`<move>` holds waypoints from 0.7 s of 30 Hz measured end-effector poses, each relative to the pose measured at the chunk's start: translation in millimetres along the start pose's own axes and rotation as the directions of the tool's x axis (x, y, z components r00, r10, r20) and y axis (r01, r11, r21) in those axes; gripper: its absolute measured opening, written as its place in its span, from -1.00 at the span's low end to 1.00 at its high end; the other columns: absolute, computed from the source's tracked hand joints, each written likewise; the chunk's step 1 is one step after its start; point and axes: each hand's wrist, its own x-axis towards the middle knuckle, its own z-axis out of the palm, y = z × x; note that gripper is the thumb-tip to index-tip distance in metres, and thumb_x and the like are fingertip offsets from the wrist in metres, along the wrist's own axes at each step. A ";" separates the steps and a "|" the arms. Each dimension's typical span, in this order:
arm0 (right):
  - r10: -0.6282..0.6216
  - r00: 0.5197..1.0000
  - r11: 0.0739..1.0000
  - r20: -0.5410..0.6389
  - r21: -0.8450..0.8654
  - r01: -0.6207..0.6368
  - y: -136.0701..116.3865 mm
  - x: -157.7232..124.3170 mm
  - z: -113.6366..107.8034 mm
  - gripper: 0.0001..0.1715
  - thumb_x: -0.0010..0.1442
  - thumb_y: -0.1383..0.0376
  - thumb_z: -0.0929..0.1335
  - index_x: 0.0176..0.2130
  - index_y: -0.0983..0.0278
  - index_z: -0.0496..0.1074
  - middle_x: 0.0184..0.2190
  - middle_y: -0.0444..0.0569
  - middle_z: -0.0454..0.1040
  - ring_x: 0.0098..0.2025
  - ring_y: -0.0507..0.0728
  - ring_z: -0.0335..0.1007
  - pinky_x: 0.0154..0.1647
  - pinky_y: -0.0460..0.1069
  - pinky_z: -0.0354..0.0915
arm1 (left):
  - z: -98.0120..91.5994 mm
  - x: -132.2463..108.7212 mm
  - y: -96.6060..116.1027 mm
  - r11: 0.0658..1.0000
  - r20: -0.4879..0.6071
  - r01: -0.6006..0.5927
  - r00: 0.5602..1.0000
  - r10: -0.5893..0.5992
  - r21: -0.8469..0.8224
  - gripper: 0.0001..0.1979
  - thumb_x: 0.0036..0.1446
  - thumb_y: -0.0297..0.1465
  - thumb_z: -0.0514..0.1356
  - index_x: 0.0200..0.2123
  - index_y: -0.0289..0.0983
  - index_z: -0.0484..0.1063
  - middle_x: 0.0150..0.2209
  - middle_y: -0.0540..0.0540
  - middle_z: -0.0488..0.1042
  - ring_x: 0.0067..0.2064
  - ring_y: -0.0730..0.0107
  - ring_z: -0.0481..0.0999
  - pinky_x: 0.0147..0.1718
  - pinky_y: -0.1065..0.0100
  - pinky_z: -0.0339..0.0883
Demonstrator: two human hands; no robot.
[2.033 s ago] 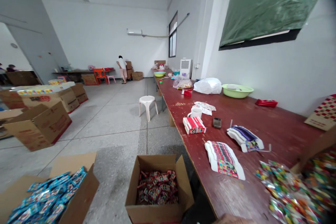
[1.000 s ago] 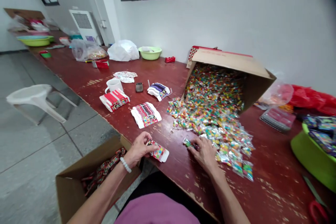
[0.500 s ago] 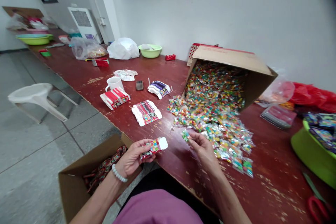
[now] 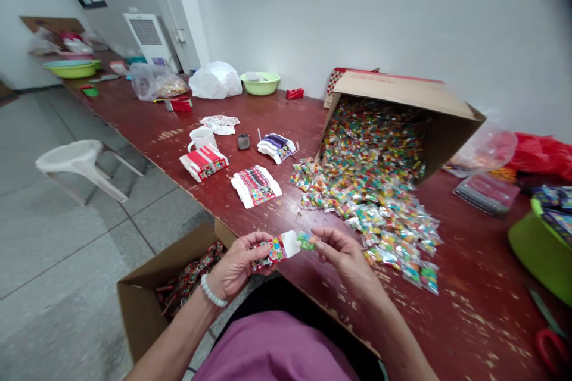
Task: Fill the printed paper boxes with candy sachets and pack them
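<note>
My left hand [image 4: 245, 262], with a beaded bracelet at the wrist, is closed on a small red printed box [image 4: 271, 251] whose white end flap points right. Between the thumb and fingers of my right hand [image 4: 342, 253] is a small clear packet of green candy [image 4: 306, 241], right at the box's open end. A large heap of candy packets [image 4: 379, 190] spills from a tipped cardboard carton [image 4: 402, 92] onto the red table [image 4: 223, 202]. Flat printed boxes in red [image 4: 256, 186] and purple [image 4: 276, 147] lie beyond my hands.
An open carton [image 4: 147, 309] of red boxes stands below the table edge at left. A white mug [image 4: 202, 139] is beside a red-and-white stack [image 4: 204, 162]. At right are a green basin [image 4: 540, 250] and red-handled scissors [image 4: 552, 348]. A white stool [image 4: 80, 161] stands on the floor.
My right hand has brought the candy packet left, up to the end of the red box. My left hand still holds the box. The whole view has shifted slightly.
</note>
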 end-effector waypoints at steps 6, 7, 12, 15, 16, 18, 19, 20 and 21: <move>0.015 1.000 0.998 0.015 -0.067 -0.014 -2.8 -3.4 6.9 -0.49 -0.08 0.00 0.53 -0.23 0.28 0.52 -0.41 -0.08 0.56 -0.44 0.06 0.37 -0.44 -0.07 0.26 | 8.0 -12.5 4.7 1.000 0.043 -0.012 0.999 0.012 0.009 -0.65 -0.05 -0.35 0.44 -0.26 -0.30 0.38 -0.34 -0.11 0.54 -0.43 0.37 0.53 -0.48 0.40 0.36; 0.009 1.000 0.997 0.023 -0.083 -0.007 -3.5 -3.9 7.3 -0.52 -0.06 0.01 0.52 -0.24 0.28 0.53 -0.40 -0.08 0.56 -0.43 0.06 0.38 -0.43 -0.06 0.26 | 8.5 -14.3 5.1 1.000 0.046 -0.013 0.999 0.013 0.009 -0.64 -0.08 -0.36 0.45 -0.28 -0.29 0.36 -0.34 -0.09 0.53 -0.44 0.37 0.53 -0.49 0.40 0.36; -0.068 0.990 0.971 0.124 -0.218 0.094 -9.0 -5.5 7.5 -0.72 0.11 0.14 0.43 -0.22 0.26 0.56 -0.32 -0.07 0.60 -0.31 0.11 0.45 -0.28 -0.02 0.33 | 9.3 -19.6 3.9 0.999 0.087 -0.004 0.996 0.000 0.050 -0.58 -0.16 -0.43 0.48 -0.30 -0.27 0.31 -0.31 -0.07 0.54 -0.36 0.34 0.56 -0.38 0.39 0.40; -0.157 0.942 0.883 0.296 -0.385 0.268 -15.0 -4.5 7.1 -0.80 0.20 0.24 0.36 -0.23 0.22 0.59 -0.29 -0.06 0.60 -0.24 0.14 0.48 -0.20 0.00 0.33 | 11.4 -20.0 -2.1 0.992 0.178 0.061 0.981 -0.081 0.113 -0.51 -0.16 -0.43 0.47 -0.14 -0.27 0.39 -0.24 -0.11 0.54 -0.33 0.34 0.55 -0.34 0.37 0.41; -0.172 0.914 0.838 0.368 -0.433 0.333 -17.5 -3.6 6.8 -0.79 0.23 0.27 0.34 -0.23 0.20 0.59 -0.29 -0.06 0.60 -0.24 0.14 0.49 -0.20 0.00 0.34 | 12.7 -19.7 -4.9 0.989 0.206 0.072 0.974 -0.098 0.129 -0.48 -0.16 -0.43 0.47 -0.09 -0.28 0.41 -0.24 -0.12 0.54 -0.32 0.34 0.54 -0.32 0.36 0.41; -0.176 0.865 0.753 0.469 -0.502 0.426 -23.0 -1.4 5.7 -0.75 0.25 0.31 0.30 -0.22 0.19 0.60 -0.30 -0.05 0.60 -0.27 0.14 0.49 -0.22 -0.02 0.34 | 15.8 -19.0 -10.3 0.988 0.236 0.071 0.966 -0.103 0.139 -0.47 -0.16 -0.41 0.47 -0.07 -0.31 0.45 -0.26 -0.11 0.53 -0.31 0.36 0.52 -0.29 0.37 0.41; -0.172 0.853 0.720 0.493 -0.528 0.451 -25.7 0.0 5.3 -0.73 0.25 0.33 0.30 -0.21 0.19 0.60 -0.30 -0.05 0.60 -0.28 0.14 0.49 -0.24 -0.02 0.34 | 17.7 -18.7 -12.5 0.989 0.240 0.061 0.966 -0.093 0.138 -0.48 -0.14 -0.39 0.46 -0.06 -0.31 0.45 -0.27 -0.10 0.51 -0.32 0.37 0.51 -0.30 0.37 0.41; -0.168 0.846 0.693 0.505 -0.550 0.466 -28.1 1.4 5.4 -0.72 0.25 0.35 0.29 -0.20 0.19 0.60 -0.30 -0.05 0.60 -0.28 0.14 0.49 -0.25 -0.03 0.33 | 19.6 -18.6 -14.0 0.989 0.237 0.047 0.968 -0.080 0.140 -0.49 -0.11 -0.36 0.44 -0.05 -0.30 0.45 -0.28 -0.09 0.50 -0.34 0.39 0.50 -0.32 0.38 0.42; -0.163 0.842 0.671 0.513 -0.568 0.476 -30.0 2.6 6.3 -0.71 0.25 0.36 0.28 -0.19 0.18 0.60 -0.30 -0.05 0.61 -0.29 0.14 0.49 -0.26 -0.03 0.33 | 21.7 -18.6 -14.9 0.989 0.231 0.029 0.971 -0.062 0.144 -0.51 -0.06 -0.33 0.42 -0.03 -0.28 0.43 -0.28 -0.08 0.48 -0.38 0.42 0.48 -0.36 0.39 0.42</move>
